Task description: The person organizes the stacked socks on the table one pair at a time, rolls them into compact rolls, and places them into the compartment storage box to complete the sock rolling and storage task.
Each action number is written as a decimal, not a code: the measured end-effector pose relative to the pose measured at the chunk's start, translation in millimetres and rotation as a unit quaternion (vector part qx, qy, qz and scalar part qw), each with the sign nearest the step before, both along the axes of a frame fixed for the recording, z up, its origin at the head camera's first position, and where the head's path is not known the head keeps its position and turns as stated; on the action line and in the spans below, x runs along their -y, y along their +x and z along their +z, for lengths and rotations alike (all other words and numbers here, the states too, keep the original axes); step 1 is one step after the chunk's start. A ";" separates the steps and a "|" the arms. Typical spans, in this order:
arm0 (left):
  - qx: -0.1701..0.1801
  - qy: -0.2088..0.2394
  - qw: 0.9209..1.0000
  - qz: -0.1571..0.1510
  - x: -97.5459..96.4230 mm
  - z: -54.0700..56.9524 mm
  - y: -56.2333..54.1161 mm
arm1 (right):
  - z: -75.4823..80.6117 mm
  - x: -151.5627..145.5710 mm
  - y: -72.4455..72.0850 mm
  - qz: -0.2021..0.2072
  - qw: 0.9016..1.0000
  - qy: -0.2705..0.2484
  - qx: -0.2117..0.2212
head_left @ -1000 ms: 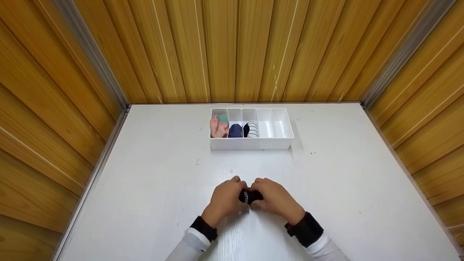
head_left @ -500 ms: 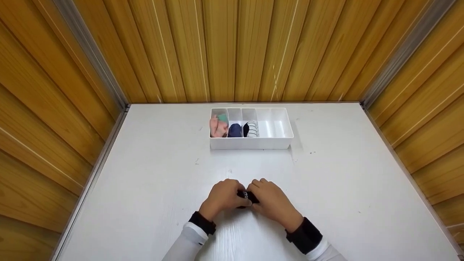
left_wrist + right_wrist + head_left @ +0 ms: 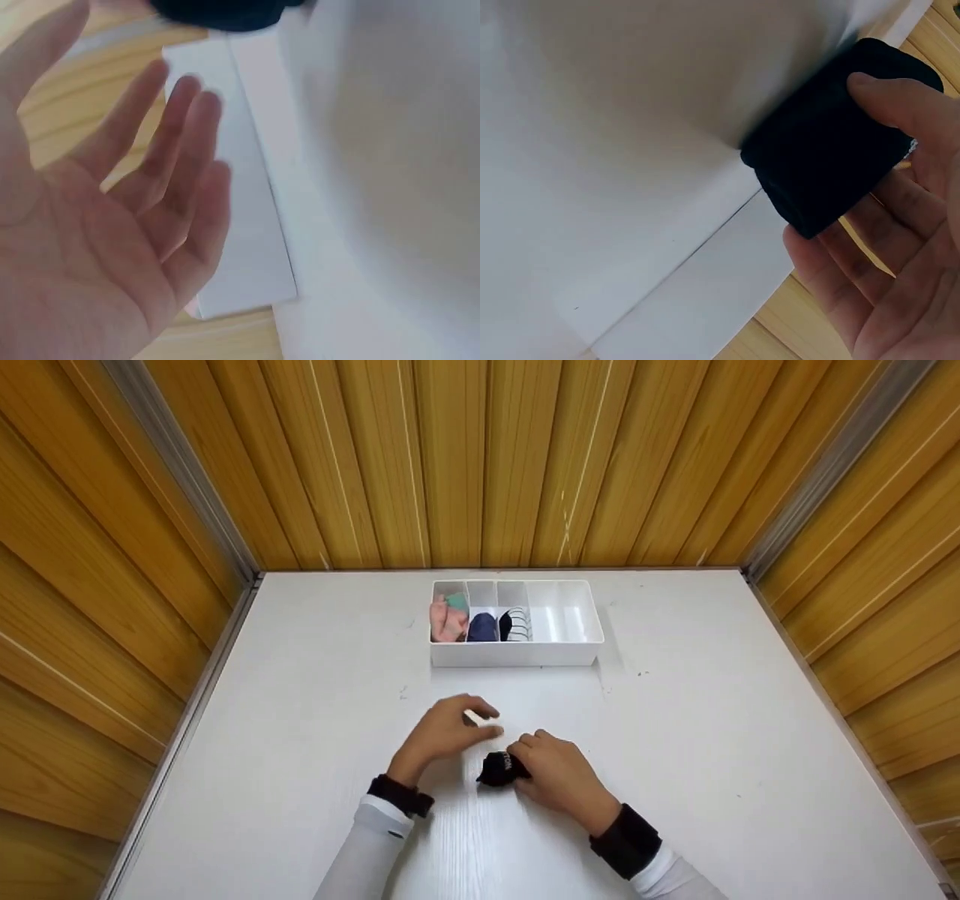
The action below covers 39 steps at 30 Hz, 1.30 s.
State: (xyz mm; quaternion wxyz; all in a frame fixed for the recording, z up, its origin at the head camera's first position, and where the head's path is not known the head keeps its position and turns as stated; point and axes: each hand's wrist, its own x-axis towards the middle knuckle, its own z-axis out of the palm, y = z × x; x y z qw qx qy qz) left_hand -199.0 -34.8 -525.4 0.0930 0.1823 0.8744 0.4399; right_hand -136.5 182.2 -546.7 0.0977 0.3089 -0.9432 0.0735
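Observation:
A rolled black sock [image 3: 495, 770] with white lettering sits low over the white table in the head view. My right hand [image 3: 559, 771] grips its right end. The right wrist view shows the thumb [image 3: 892, 97] lying across the black sock [image 3: 817, 142] and the fingers under it. To the left and a little farther away, my left hand [image 3: 446, 727] is apart from the sock, holding nothing. Its fingers [image 3: 195, 142] are spread and slightly bent in the left wrist view, where part of a dark thing shows at the top edge.
Beyond the hands stands a white divided box [image 3: 517, 654]. From left, its compartments hold pink and green socks [image 3: 448, 622], a navy sock [image 3: 482, 627], and a black-and-white striped sock [image 3: 516, 625]. Wood-patterned walls [image 3: 450, 465] enclose the table [image 3: 315, 675] at back and sides.
Both hands were holding the sock together. My left hand has let go and moved away to the left and forward, while the right hand keeps the sock in nearly the same spot.

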 end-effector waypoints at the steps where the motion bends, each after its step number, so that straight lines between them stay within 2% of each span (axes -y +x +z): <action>1: -0.006 0.023 0.999 0.038 2.4 1.0 -7.3 | -0.6 -0.3 0.2 -0.001 1.000 0.002 -0.001; 3: -0.025 0.072 0.989 0.128 6.0 0.7 -23.4 | -1.2 -1.0 0.6 -0.004 1.000 0.002 -0.004; 4: -0.030 0.099 0.979 0.176 7.6 0.3 -31.8 | -1.6 -1.3 0.7 -0.005 1.000 0.000 -0.008; 6: -0.032 0.157 0.953 0.259 10.4 -1.1 -49.4 | -2.4 -1.6 1.0 -0.005 1.000 -0.004 -0.013; 8: -0.020 0.207 0.927 0.312 13.7 -3.4 -66.4 | -3.9 -1.7 1.2 -0.006 1.000 -0.011 -0.016; 9: -0.007 0.224 0.917 0.330 15.6 -4.8 -73.4 | -5.0 -1.6 1.3 -0.006 1.000 -0.015 -0.015; 11: 0.017 0.243 0.906 0.346 18.1 -7.8 -85.2 | -6.3 -1.6 1.2 -0.006 1.000 -0.018 -0.012; 15: 0.051 0.231 0.908 0.344 23.3 -16.4 -99.4 | -8.1 0.2 0.3 -0.006 1.000 -0.019 -0.009; 18: 0.069 0.241 0.904 0.345 27.6 -21.3 -105.4 | -7.2 2.1 0.0 -0.002 1.000 -0.018 -0.006; 21: 0.086 0.243 0.902 0.346 29.8 -21.6 -108.1 | -6.6 1.5 0.3 -0.002 1.000 -0.016 -0.005; 27: 0.087 0.177 0.922 0.332 34.8 -18.0 -105.7 | -8.2 -5.8 -6.3 0.011 1.000 0.008 -0.028; 30: 0.093 0.160 0.926 0.330 36.3 -18.3 -105.1 | -3.9 -12.4 -15.7 0.006 1.000 0.008 -0.019; 33: 0.101 0.148 0.927 0.328 36.7 -19.0 -105.8 | 5.5 -21.3 -30.7 -0.033 0.999 -0.038 0.016; 35: 0.098 0.143 0.928 0.329 37.0 -19.3 -106.7 | 15.5 -28.1 -44.8 -0.079 0.991 -0.098 0.038; 36: 0.095 0.141 0.930 0.327 37.0 -19.1 -107.3 | 21.9 -31.7 -53.0 -0.105 0.984 -0.134 0.047; 39: 0.084 0.136 0.933 0.322 36.9 -17.7 -107.9 | 42.5 -42.7 -80.9 -0.179 0.955 -0.232 0.054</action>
